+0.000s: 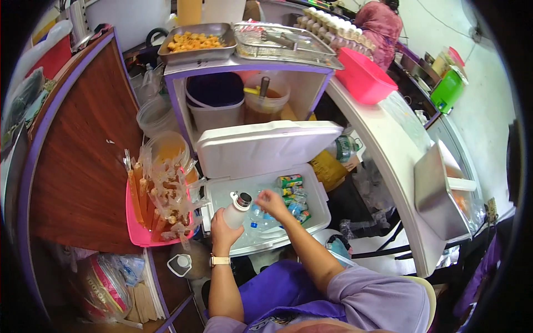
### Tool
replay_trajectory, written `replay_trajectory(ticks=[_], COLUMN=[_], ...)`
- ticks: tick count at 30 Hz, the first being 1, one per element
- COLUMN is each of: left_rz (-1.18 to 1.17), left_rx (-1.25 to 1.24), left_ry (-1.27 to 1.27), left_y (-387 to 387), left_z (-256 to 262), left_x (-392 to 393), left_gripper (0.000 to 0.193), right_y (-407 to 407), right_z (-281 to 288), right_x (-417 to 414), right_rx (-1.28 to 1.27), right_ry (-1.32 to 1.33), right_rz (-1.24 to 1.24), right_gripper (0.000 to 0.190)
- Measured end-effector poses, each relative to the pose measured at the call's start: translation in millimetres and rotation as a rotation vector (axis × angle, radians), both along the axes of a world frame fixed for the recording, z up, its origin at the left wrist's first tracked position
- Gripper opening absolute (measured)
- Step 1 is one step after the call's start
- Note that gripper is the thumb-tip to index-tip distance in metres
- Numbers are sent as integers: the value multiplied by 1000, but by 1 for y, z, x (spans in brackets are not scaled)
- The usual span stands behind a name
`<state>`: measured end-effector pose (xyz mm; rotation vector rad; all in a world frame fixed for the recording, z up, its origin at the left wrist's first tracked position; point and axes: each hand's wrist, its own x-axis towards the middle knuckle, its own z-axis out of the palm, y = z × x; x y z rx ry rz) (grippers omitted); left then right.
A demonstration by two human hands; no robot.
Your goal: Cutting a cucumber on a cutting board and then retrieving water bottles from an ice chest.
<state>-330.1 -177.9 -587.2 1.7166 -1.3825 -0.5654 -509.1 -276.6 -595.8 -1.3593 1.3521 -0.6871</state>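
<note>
My left hand (225,231) is wrapped around a white insulated bottle (235,215), which leans a little over the cooler's near left side. A steel rim circles the dark top of the bottle, and a white loop sits beside it. Just right of the bottle, my right hand (271,204) hovers over the cooler with curled fingers; whether they pinch something small cannot be seen. Below is the white cooler box (322,208), its lid (266,145) raised against the shelf behind. Inside lie several green drink cans (289,180), plastic bottles with blue caps (296,208) and cloudy water or ice.
Left of the cooler stands a pink basin (139,238) of orange drinks in tied plastic bags (160,200). A purple-edged shelf (250,68) behind carries metal trays. A white counter (374,133) curves along the right, with a pink tub (366,79). Another person (379,31) is at the back.
</note>
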Motion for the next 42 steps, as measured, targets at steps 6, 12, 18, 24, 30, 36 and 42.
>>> replay_trajectory(ticks=[6,12,18,24,30,36,42], left_rz=[-155,-166,-153,-180,-195,-154,-144], left_rx=[-76,-134,-148,-193,-182,-212,-208], left_ry=[-56,-7,42,69,109,127,141], left_y=[7,11,11,17,12,13,13], left_z=[4,6,7,8,14,14,14], left_x=[-33,-46,-40,-39,-38,-39,-37], left_gripper=[68,68,65,70,72,71,70], right_y=[38,75,85,80,77,79,78], right_z=[119,143,146,156,149,155,186], right_x=[-5,-8,-4,1,12,18,16], right_rx=[-282,-578,-625,-582,-803,-748,-1041], right_ry=[-95,260,419,462,466,444,376], right_rz=[66,129,127,226,121,61,-68], right_gripper=[22,23,18,16,12,15,29])
